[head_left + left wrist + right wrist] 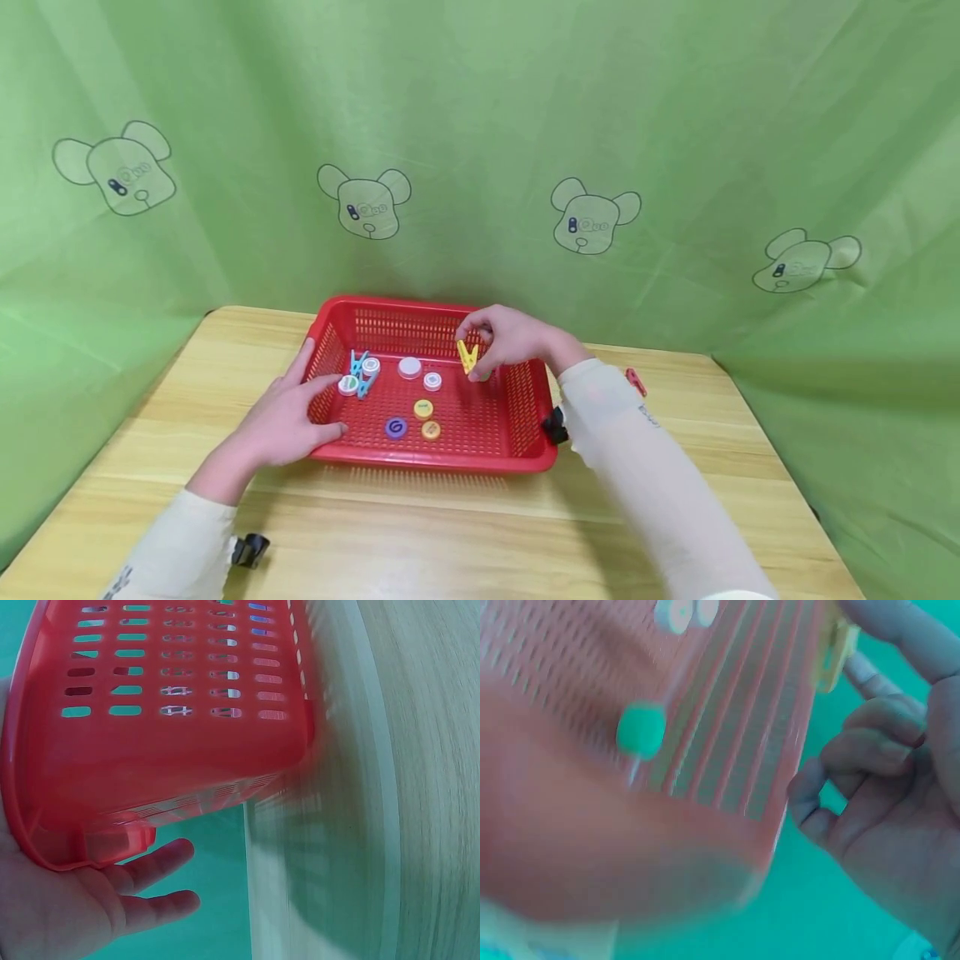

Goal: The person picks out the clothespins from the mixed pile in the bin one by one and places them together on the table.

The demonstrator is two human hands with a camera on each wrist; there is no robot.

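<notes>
My right hand (513,337) pinches a yellow clothespin (467,357) between thumb and index finger, above the right back part of a red plastic basket (442,460). In the right wrist view the clothespin (836,652) is partly cut off. My left hand (281,421) rests over the basket's left rim with fingers extended, the index finger reaching inside near a white bottle cap (348,385). Outside the rim, two straight fingers (161,866) show. Two light blue clothespins (365,383) lie beside the white caps.
Inside the basket are also a purple cap (396,428), two yellow caps (423,409), more white caps (409,367) and a green cap (641,731). A red clothespin (635,382) lies on the wooden table (420,533) at right. Green curtain (480,100) hangs behind.
</notes>
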